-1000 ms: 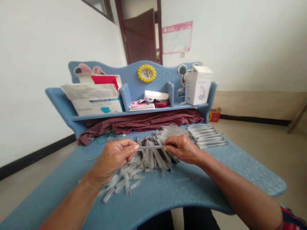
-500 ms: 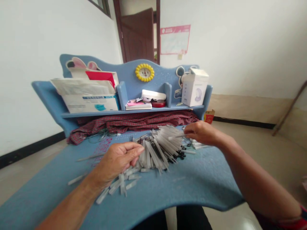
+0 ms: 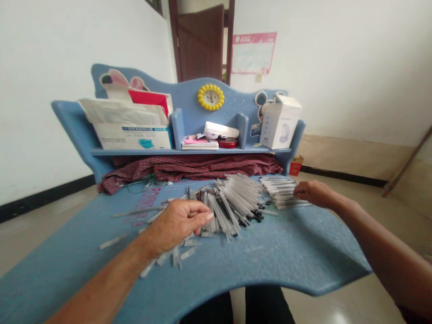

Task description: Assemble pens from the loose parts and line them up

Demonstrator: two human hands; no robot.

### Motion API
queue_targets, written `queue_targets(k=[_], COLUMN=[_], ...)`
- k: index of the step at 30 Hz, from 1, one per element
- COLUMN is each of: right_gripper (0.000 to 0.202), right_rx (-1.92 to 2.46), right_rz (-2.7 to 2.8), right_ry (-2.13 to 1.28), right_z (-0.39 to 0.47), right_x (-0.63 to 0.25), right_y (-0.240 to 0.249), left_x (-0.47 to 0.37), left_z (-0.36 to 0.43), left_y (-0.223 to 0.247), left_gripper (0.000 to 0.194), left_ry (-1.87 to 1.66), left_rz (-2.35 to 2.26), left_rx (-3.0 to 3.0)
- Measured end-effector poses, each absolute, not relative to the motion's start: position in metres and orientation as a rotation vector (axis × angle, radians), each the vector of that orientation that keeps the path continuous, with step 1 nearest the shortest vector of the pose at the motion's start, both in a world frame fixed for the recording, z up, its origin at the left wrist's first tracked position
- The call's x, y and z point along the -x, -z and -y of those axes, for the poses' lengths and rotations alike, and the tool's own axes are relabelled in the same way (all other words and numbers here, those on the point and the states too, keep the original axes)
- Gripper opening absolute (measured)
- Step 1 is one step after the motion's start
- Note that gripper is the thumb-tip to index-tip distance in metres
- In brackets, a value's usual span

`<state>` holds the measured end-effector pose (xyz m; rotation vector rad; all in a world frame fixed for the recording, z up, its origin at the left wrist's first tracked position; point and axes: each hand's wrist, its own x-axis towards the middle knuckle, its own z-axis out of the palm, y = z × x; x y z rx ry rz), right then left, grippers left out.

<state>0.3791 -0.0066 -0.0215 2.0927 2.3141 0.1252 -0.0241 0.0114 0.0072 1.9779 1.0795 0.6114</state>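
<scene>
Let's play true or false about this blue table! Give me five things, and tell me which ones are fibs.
1. The right hand is at the neat row of pen-like sticks. True.
2. The flower-shaped dial has a green rim. False: its rim is yellow.
3. The checked cloth lies below the shelf. True.
4. The left hand is up on the shelf. False: it is low over the table, by the messy pile.
5. A tall white box stands at the right end of the shelf. True.
</scene>
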Motion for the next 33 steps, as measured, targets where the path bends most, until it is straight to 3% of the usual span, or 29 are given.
queue_targets(k=[10, 17, 22, 29, 33], right_gripper=[0.024, 0.028, 0.032, 0.031, 0.03], right_rx=[-2.196, -1.952, -1.903, -1.935, -2.053], right_rz=[-2.268, -2.635, -2.478, -2.406, -2.494], right_ry=[-0.281, -0.177, -0.276, -0.332, -0.317], right_z=[0.007, 0.022, 0.025, 0.021, 0.025], right_x=[-0.365, -0.274, -0.229, -0.224, -0.224], right_y=[0.025, 0.014, 0.017, 0.023, 0.008], left_x=[0.024, 0.024, 0.024, 0.026, 0.026], left_z=[-0.01, -0.01, -0.007, -0.007, -0.005], left_y=[-0.009, -0.009, -0.01, -0.008, -0.005], left_gripper=[0.025, 0.024, 0.023, 0.024, 0.022], left_ry=[-0.639, -0.618, -0.637, -0.632, -0.825], left_rz=[-1.09, -1.078, -1.069, -1.051, -1.033], left_rx=[-1.985, -1.975, -1.956, -2.039, -2.257])
